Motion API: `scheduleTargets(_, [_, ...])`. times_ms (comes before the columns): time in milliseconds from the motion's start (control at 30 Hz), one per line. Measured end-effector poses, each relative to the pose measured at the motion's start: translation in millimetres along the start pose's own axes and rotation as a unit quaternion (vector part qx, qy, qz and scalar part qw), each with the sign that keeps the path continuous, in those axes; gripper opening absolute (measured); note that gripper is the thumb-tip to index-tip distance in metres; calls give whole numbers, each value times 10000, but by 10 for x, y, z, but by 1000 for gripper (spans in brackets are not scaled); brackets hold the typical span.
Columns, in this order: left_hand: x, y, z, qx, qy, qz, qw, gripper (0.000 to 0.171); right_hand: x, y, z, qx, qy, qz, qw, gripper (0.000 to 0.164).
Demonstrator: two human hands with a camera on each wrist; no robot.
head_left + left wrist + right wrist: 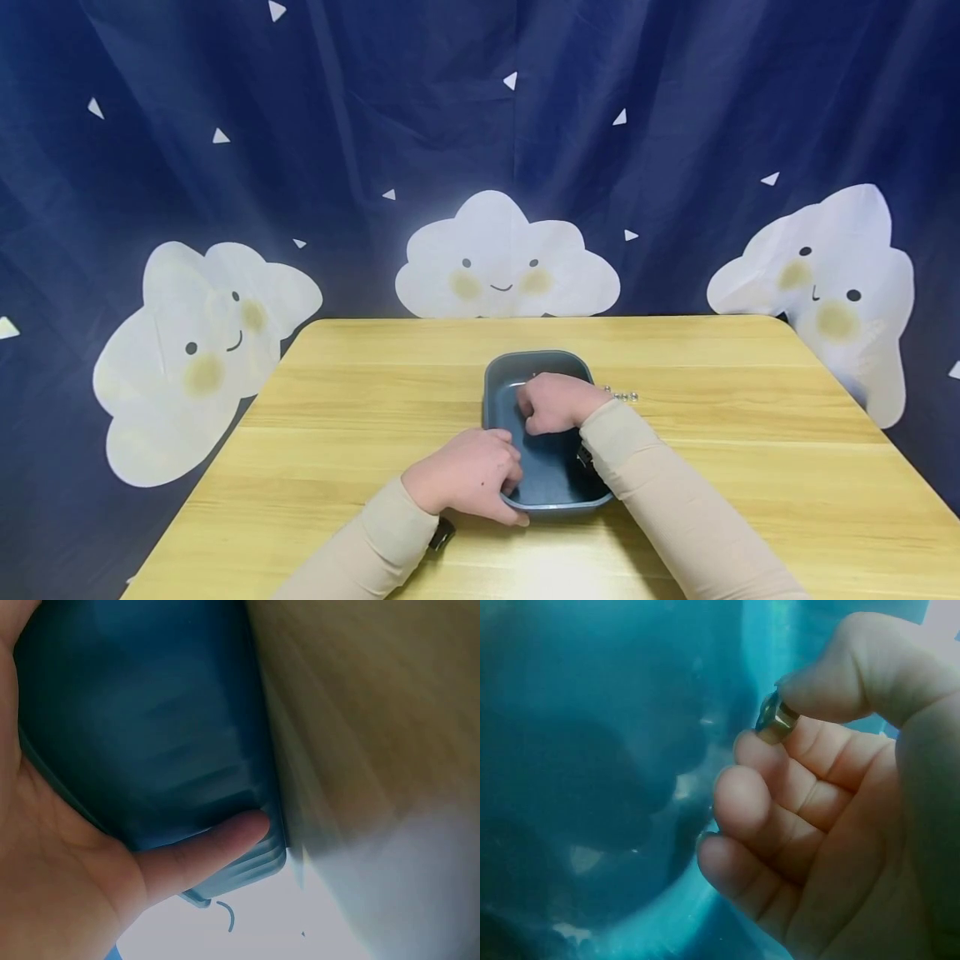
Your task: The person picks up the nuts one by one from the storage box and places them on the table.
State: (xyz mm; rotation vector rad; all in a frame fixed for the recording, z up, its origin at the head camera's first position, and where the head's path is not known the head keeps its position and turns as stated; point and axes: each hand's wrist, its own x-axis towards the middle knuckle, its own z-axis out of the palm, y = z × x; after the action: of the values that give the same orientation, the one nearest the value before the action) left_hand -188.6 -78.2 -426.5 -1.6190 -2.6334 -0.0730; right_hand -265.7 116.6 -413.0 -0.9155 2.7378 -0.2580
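Observation:
A dark blue-green rectangular plastic basin [551,477] stands on the table in the head view. My left hand [471,471] grips its near left corner, fingers over the rim and thumb along the outer wall, which the left wrist view shows up close. Inside the basin, toward its far half, is my right hand [558,403]. In the right wrist view it pinches a small shiny metal nut [778,720] between thumb and index finger, the other fingers curled loosely. The head view hides this nut behind the hand.
Several small metal nuts [624,397] lie in a cluster on the wooden table [375,392], just right of the basin and close by my right wrist. A dark blue curtain [450,100] with smiling white clouds hangs behind the table's far edge.

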Motion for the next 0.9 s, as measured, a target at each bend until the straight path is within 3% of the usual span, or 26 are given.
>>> scheduleTargets(300, [0,4,-11,132,71,83,9999,49,-73,44,-46,126,218,66,9997,8])
scheduleTargets(900, [-8,7,-26,222,13,110,9997,51,-298,87,-153,599,656,-194,9959,9])
